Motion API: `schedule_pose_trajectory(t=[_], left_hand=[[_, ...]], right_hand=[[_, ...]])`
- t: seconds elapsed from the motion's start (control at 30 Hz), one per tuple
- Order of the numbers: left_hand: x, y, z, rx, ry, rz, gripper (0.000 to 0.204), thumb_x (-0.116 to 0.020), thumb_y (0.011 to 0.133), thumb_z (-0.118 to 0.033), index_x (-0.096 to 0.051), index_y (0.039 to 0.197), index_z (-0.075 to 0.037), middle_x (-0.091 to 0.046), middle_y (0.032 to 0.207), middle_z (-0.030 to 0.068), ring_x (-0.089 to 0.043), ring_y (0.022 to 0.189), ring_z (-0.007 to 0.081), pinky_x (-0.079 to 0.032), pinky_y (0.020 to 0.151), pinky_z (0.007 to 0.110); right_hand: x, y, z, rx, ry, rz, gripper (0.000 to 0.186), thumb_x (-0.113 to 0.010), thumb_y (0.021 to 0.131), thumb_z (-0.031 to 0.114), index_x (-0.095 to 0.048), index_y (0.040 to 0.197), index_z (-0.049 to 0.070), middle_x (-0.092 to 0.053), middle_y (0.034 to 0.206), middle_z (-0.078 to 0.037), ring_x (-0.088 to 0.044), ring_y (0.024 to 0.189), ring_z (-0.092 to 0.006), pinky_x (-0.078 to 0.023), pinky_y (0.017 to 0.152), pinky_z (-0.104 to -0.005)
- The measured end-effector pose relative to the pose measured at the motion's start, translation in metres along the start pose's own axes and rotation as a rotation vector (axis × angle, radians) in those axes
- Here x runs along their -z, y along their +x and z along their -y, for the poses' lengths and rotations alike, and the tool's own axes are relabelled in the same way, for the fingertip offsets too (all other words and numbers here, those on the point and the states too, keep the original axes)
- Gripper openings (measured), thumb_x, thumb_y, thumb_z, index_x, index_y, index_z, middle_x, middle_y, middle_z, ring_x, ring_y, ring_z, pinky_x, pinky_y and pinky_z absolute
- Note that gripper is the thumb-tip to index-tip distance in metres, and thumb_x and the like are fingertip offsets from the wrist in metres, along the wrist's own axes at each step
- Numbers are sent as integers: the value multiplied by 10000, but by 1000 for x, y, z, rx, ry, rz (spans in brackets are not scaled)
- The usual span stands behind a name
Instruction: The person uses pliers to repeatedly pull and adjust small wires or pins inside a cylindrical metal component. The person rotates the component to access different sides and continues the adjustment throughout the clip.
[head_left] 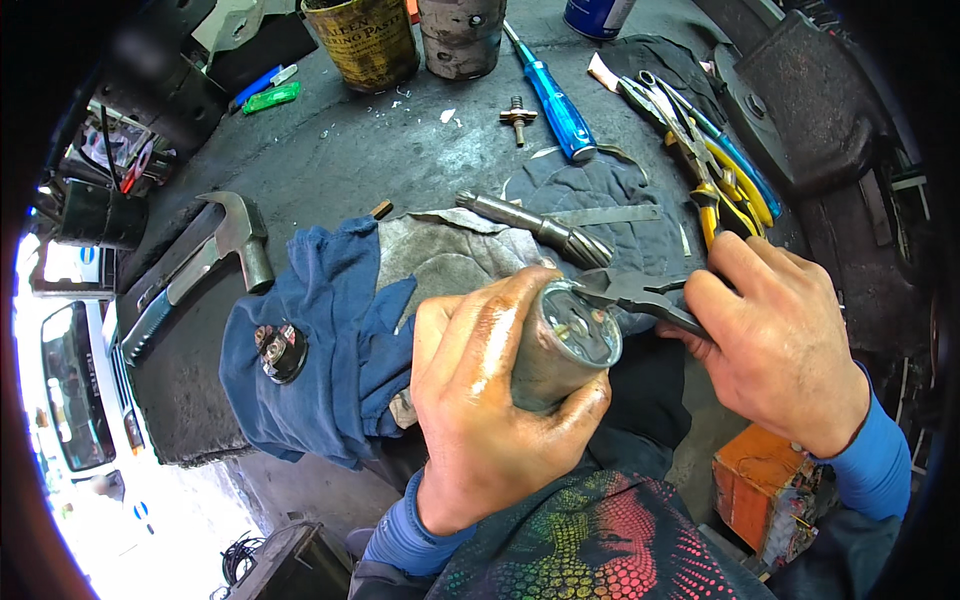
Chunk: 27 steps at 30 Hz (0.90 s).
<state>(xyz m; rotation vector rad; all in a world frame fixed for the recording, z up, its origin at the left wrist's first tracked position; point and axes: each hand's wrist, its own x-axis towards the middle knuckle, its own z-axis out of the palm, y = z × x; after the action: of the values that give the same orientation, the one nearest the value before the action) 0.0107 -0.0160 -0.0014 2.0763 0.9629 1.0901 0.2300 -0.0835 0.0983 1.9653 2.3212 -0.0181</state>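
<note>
My left hand (490, 400) is wrapped round a grey metal cylinder (545, 375), its open end tilted up and small parts showing inside. My right hand (775, 340) grips a pair of pliers (635, 292). The plier jaws lie at the cylinder's far rim, over the opening; whether they pinch anything is too small to tell. Just beyond the cylinder, a steel shaft with a fluted end (540, 228) rests on cloth. A round black part (281, 352) sits on a blue rag (330, 270) to the left of my left hand.
On the dark bench lie a claw hammer (242, 245), a blue screwdriver (560, 105), a small threaded fitting (518, 120) and several yellow-handled pliers (705, 190). Two grimy tubs (365, 45) stand at the back. An orange box (755, 485) is below my right forearm.
</note>
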Motion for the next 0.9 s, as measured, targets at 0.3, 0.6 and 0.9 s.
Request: schedule_pose_trajectory(t=[0.3, 0.6, 0.9], left_hand=[[1, -5, 10, -28, -70, 11, 722, -908, 585, -98, -763, 1283, 12, -786, 1185, 164, -699, 1002, 353, -544, 926, 447], [5, 0, 13, -32, -83, 21, 629, -915, 608, -91, -792, 1213, 23, -811, 1081, 132, -714, 982, 300, -567, 926, 399], [8, 2, 14, -35, -104, 51, 624, -918, 611, -108, -799, 1213, 7, -814, 1090, 126, -719, 992, 291, -572, 928, 395]], right_hand=[[-12, 9, -15, -4, 524, 103, 327, -887, 950, 240, -709, 835, -9, -655, 722, -227, -676, 671, -444, -497, 597, -534], [-5, 15, -22, -223, 853, 400, 371, -840, 1046, 305, -775, 889, -24, -616, 653, -204, -574, 553, -314, -469, 589, -437], [-8, 20, -34, -267, 980, 564, 419, -839, 1056, 355, -779, 903, -30, -604, 634, -155, -526, 581, -208, -461, 597, -409]])
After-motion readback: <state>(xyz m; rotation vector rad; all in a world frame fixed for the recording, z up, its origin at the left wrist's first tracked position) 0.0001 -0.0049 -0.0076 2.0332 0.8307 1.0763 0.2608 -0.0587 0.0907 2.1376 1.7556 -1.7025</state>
